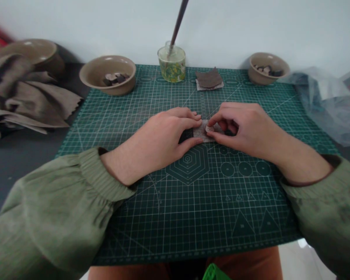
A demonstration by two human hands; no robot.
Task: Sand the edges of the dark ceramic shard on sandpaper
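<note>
A small piece of light grey fabric (200, 134) lies on the green cutting mat (175, 202). My left hand (170, 132) holds it down at its left side, thumb on the near edge and fingertips on the far edge. My right hand (240, 124) pinches a small, pale, roundish piece (209, 129) between thumb and index finger, on or just over the fabric; which of the two I cannot tell. The right hand's other fingers curl behind, and they hide the fabric's right end.
Behind my hands stand a bowl (87, 74) and a smaller bowl (255, 77), each with several small pieces. Between them are a glass jar (172, 66) with a brush-like stick (179, 21) and stacked fabric squares (209, 79). Crumpled cloth (46, 97) lies left, a plastic bag (326, 105) right.
</note>
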